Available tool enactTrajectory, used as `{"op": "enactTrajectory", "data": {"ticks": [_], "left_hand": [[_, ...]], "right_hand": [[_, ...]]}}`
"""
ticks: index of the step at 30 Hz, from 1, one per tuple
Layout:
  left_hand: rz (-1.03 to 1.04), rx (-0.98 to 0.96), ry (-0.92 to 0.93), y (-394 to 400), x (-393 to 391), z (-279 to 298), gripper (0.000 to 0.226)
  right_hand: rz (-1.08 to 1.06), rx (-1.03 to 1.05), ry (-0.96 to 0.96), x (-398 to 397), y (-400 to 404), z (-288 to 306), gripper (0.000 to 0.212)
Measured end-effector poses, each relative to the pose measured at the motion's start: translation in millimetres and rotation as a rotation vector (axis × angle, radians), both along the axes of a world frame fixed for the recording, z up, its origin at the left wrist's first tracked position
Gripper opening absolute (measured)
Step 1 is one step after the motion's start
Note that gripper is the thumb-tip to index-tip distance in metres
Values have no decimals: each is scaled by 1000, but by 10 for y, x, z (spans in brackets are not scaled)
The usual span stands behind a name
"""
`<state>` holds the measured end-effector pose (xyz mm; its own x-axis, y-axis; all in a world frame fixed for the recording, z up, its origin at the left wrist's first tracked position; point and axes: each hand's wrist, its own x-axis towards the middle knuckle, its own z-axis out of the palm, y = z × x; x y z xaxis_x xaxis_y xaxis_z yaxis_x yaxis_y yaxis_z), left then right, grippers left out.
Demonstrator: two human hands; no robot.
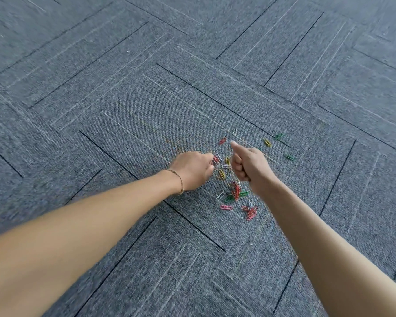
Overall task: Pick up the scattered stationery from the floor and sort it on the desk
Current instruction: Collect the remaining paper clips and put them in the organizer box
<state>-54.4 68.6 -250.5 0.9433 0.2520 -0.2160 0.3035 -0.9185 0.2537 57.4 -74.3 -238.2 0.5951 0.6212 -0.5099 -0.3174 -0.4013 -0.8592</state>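
Observation:
Several coloured paper clips [236, 191] lie scattered on the grey carpet, in red, green, yellow, pink and white. My left hand [192, 170], with a thin bracelet at the wrist, is curled low over the carpet, its fingertips closed on a red paper clip [215, 159] at the left edge of the cluster. My right hand [249, 165] hovers just right of it as a closed fist with the thumb sticking up; whether anything is inside the fist is hidden. Stray clips lie further out: a white one [234, 132], a yellow one [267, 142] and a green one [279, 136].
Grey carpet tiles [124, 110] with dark and light line patterns fill the whole view. No desk or container is in sight. Another green clip [290, 157] lies to the right of my right hand.

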Motion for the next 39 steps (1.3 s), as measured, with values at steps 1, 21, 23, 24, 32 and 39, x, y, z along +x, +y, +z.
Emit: {"op": "enactTrajectory", "data": {"ticks": [1, 21, 23, 24, 32, 39], "left_hand": [[69, -115, -20, -1, -8, -7, 24], [765, -1788, -74, 198, -278, 192, 45], [915, -1611, -91, 189, -260, 180, 48], [964, -1488, -89, 187, -256, 166, 48], [257, 29, 77, 49, -176, 101, 74], [38, 266, 117, -114, -79, 70, 67]], "right_hand": [[68, -129, -230, 12, 53, -32, 53], [817, -648, -1468, -122, 374, -169, 40], [788, -662, -1410, -123, 366, -148, 39], [750, -669, -1375, -128, 353, -136, 39], [227, -378, -789, 0, -98, -168, 39], [408, -706, -1112, -254, -568, -150, 44]]}}
